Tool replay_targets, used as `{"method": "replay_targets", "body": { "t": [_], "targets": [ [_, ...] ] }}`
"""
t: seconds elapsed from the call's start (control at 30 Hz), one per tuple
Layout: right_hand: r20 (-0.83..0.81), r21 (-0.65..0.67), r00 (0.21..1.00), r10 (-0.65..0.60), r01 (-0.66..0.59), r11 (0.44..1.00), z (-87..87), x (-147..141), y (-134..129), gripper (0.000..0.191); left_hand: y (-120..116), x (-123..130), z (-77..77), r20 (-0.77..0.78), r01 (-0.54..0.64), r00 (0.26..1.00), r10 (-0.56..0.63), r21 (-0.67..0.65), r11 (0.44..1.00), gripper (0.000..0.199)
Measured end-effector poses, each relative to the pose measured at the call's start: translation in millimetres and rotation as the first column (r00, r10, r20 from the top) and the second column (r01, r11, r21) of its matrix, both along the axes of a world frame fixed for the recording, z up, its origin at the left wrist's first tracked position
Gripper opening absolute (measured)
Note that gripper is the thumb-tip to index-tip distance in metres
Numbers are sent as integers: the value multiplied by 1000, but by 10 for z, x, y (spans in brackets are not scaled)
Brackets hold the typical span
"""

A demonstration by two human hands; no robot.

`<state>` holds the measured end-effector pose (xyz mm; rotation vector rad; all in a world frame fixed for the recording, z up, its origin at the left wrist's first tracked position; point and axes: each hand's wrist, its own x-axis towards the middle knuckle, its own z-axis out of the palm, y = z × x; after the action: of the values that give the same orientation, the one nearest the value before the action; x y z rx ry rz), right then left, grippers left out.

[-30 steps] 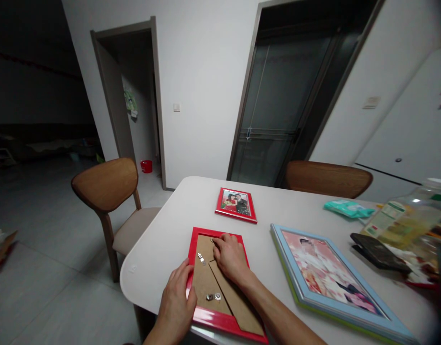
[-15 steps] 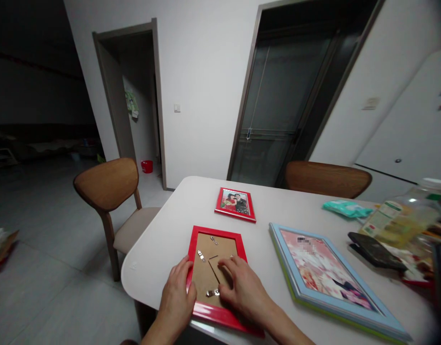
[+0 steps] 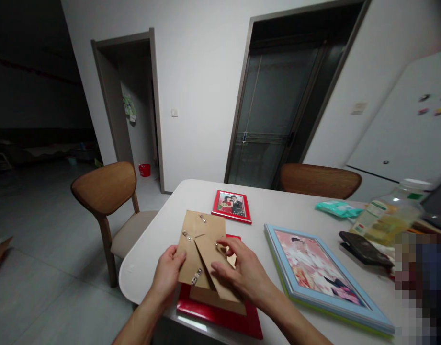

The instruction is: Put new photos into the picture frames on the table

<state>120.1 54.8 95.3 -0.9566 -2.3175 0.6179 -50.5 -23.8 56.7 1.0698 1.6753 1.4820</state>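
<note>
Two hands here: left hand (image 3: 166, 272) pinches the backing board (image 3: 195, 261) above the red frame (image 3: 206, 314); right hand (image 3: 249, 274) half-curled at the flap (image 3: 210, 255), can't tell if gripping. I'd support the board's edges, go easy on the flap

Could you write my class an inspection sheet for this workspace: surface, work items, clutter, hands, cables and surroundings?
Surface: pale table, rounded corners.
Work items: brown backing board raised over a red frame; small framed photo and blue-framed picture lie face up.
Clutter: bottle, teal packet and dark object at picture right; area beyond pixelated.
Hands: left hand has its grip on the board's edge; right hand at the stand flap, exact contact unclear.
Cables: nothing seen on the table.
Surroundings: wooden chair at picture left, red bucket on the floor; far left dim.
</note>
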Motion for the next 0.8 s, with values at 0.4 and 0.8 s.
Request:
{"method": "replay_targets", "body": {
  "t": [0.4, 0.8],
  "targets": [
    [270, -93, 919, -286, 321, 943, -648, 312, 360, 57, -382, -1002, -151, -234, -233, 954, 189, -178, 956, 33],
    [-561, -777, 695, -450, -255, 575, -90, 254, 114, 80, -82, 790, 103, -592, 272, 789, -164, 97, 958, 58]
  ]
}}
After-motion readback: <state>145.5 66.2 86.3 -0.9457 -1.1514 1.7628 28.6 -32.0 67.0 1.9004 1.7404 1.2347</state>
